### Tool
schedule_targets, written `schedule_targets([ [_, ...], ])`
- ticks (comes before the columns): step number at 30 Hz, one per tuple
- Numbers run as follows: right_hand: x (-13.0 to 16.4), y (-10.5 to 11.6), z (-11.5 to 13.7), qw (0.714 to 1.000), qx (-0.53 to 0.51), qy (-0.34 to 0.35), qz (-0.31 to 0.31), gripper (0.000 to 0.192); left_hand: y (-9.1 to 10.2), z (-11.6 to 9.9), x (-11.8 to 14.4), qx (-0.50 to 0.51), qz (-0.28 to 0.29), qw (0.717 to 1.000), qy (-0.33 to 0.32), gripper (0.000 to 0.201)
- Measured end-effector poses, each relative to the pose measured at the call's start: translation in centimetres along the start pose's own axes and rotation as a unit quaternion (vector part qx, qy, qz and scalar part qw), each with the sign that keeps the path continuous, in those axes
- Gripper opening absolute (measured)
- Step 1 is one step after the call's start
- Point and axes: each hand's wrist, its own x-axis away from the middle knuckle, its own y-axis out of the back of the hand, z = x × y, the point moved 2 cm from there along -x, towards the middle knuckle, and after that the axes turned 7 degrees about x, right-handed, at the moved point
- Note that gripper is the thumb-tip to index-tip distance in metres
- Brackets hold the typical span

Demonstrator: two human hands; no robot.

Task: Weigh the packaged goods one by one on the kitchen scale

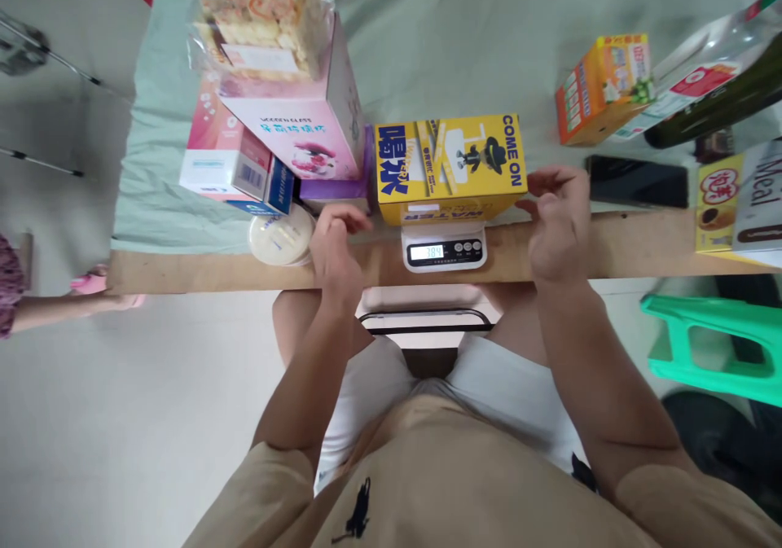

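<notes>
**Yellow box on the scale, reading showing, hands just off it**

The yellow box (450,167) sits on the small white scale (444,248) at the near edge of the desk (641,247), its printed face turned up and its long side running left to right. The scale's lit display shows digits that look like 384, so the weighing itself appears to be done or all but done; whether the figure has settled cannot be told from one picture.

Neither hand grips the box. The left hand (335,238) hangs just beside the box's left end with its fingers curled loosely and nothing in it. The right hand (557,221) is at the box's right end, fingers half bent and empty, close to the corner or barely touching it; which of the two is hard to say. Judging from this, the box has been set down and let go, and lifting it off again is what remains.

To the left lie a round white lid or tub (281,237), a purple box (335,190), and a stack of pink and white boxes (274,137) with a bag of rolled snacks (260,23) on top. To the right are an orange carton (602,84), a black phone (639,181), a dark bottle (721,100) and more food boxes (739,206). A green plastic stool (712,344) stands on the floor at the right.
</notes>
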Motion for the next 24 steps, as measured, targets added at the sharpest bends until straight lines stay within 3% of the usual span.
schedule_targets([
  [6, -0.3, -2.4, 0.3, 0.995, -0.001, 0.008, 0.102, 0.057, -3.5, 0.7, -0.7, -0.001, 0.158, 0.987, -0.017, 0.061],
  [10, 0.7, -2.6, 0.3, 0.994, -0.007, 0.011, 0.109, 0.07, -5.3, 0.4, 0.3, 0.023, 0.183, 0.983, -0.021, 0.065],
  [16, 3.0, 1.5, 0.4, 0.998, -0.006, 0.007, 0.057, 0.073, -8.5, -0.7, 0.8, 0.084, 0.229, 0.97, 0.016, 0.068],
  [20, 5.0, 4.8, 0.9, 1.0, -0.005, 0.002, -0.024, 0.076, -12.9, -0.9, 0.6, 0.078, 0.274, 0.958, 0.027, 0.061],
  [24, 5.2, 6.6, 0.5, 0.996, -0.018, 0.015, -0.086, 0.077, -17.9, 0.5, -0.6, 0.026, 0.318, 0.945, 0.074, 0.046],
])
